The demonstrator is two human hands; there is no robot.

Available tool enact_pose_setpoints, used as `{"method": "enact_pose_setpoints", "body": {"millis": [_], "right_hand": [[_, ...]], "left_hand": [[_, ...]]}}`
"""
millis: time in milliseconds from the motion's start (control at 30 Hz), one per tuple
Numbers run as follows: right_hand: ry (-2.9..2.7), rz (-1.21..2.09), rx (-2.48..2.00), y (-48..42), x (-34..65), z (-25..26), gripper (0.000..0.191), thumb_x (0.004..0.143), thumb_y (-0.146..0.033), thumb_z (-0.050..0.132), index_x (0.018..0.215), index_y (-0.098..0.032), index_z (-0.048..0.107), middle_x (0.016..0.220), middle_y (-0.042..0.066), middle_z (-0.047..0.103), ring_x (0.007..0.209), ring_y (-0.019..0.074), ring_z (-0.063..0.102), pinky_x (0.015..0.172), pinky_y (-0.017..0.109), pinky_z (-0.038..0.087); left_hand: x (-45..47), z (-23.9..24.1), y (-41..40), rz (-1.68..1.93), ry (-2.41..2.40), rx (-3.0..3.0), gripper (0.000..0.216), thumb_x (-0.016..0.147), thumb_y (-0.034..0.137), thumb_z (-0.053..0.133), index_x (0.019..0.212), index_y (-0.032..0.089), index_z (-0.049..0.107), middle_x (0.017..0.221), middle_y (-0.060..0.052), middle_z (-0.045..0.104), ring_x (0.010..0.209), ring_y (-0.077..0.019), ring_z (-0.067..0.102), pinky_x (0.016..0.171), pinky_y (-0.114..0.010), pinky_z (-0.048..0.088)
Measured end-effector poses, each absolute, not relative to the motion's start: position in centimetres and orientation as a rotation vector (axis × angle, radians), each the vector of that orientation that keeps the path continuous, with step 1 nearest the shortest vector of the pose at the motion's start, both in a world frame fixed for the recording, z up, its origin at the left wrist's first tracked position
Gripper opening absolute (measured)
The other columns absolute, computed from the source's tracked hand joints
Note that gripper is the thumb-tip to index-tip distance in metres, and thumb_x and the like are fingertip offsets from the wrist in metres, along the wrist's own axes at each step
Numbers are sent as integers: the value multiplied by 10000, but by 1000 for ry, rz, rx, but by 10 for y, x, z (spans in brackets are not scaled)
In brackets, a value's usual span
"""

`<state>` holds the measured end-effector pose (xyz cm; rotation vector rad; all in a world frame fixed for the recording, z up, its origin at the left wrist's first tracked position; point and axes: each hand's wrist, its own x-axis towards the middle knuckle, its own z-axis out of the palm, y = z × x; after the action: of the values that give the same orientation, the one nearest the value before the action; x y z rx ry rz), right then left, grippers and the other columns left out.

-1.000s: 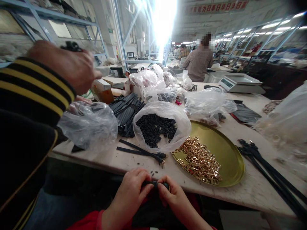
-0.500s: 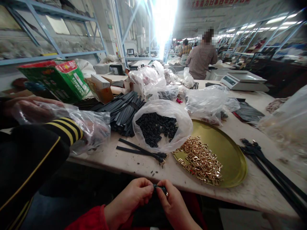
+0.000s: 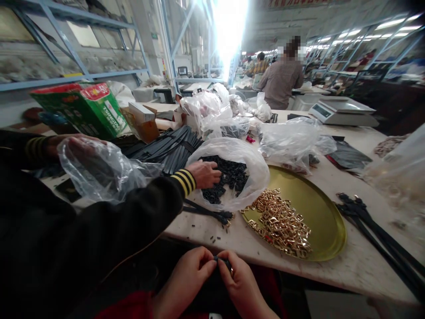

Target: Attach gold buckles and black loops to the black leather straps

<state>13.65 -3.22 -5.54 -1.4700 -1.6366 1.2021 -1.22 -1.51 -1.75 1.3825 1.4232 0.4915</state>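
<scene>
My left hand [image 3: 192, 270] and my right hand [image 3: 237, 277] meet just below the table's front edge, both pinching a small black strap piece [image 3: 224, 262]. A gold glint, perhaps a buckle, shows by my right fingers; the rest is hidden by the hands. Beyond them, an opened plastic bag [image 3: 257, 161] holds many small black pieces [image 3: 232, 175]. A co-worker's hand [image 3: 204, 174] reaches into that bag. Right of it, a round gold tray [image 3: 318, 221] carries a heap of gold buckles [image 3: 282, 226]. Black straps with buckles [image 3: 212, 214] lie in front of the bag.
The co-worker's black sleeve [image 3: 133, 221] crosses the left side; their other hand holds a clear bag [image 3: 99, 166]. Behind lie a bundle of black strips [image 3: 172, 148], a green and red box [image 3: 99, 110] and a scale [image 3: 343, 110]. More black straps [image 3: 368, 226] lie right.
The co-worker's arm has stretched right, and one hand has gone from the clear bag into the bag of black pieces. My hands stay pinched together in nearly the same place.
</scene>
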Motion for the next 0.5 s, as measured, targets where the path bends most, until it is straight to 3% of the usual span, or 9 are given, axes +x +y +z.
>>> {"method": "enact_pose_setpoints", "body": {"millis": [200, 333, 433, 500], "right_hand": [[-1764, 1018, -1447, -39, 137, -56, 211, 868, -318, 396, 863, -190, 563, 742, 74, 665, 657, 207, 618, 596, 276, 422], [-1644, 1135, -1497, -42, 135, -60, 218, 861, -353, 413, 834, -189, 555, 703, 53, 642, 622, 189, 589, 574, 269, 408], [-1501, 1270, -1465, -41, 135, -61, 262, 841, -408, 439, 754, -186, 549, 653, 22, 596, 602, 164, 535, 567, 256, 396], [-1441, 1318, -1414, -38, 136, -60, 304, 829, -447, 444, 727, -179, 546, 634, 6, 562, 594, 151, 497, 561, 249, 385]], "left_hand": [[-6, -15, -21, 521, 1347, 917, 278, 659, 411, 574, 699, 140, 528, 568, 54, 460, 486, -78, 391, 476, -201, 274], [-4, -17, -27, 469, 1292, 835, 273, 719, 426, 504, 756, 156, 492, 581, 58, 459, 447, -65, 383, 465, -193, 285], [-8, -12, -26, 416, 1357, 1226, 226, 768, 377, 470, 732, 165, 538, 621, 17, 514, 530, -114, 464, 530, -234, 356], [-13, -2, -21, 434, 1408, 1634, 168, 761, 313, 519, 711, 172, 595, 732, -26, 577, 713, -169, 523, 665, -267, 386]]}}
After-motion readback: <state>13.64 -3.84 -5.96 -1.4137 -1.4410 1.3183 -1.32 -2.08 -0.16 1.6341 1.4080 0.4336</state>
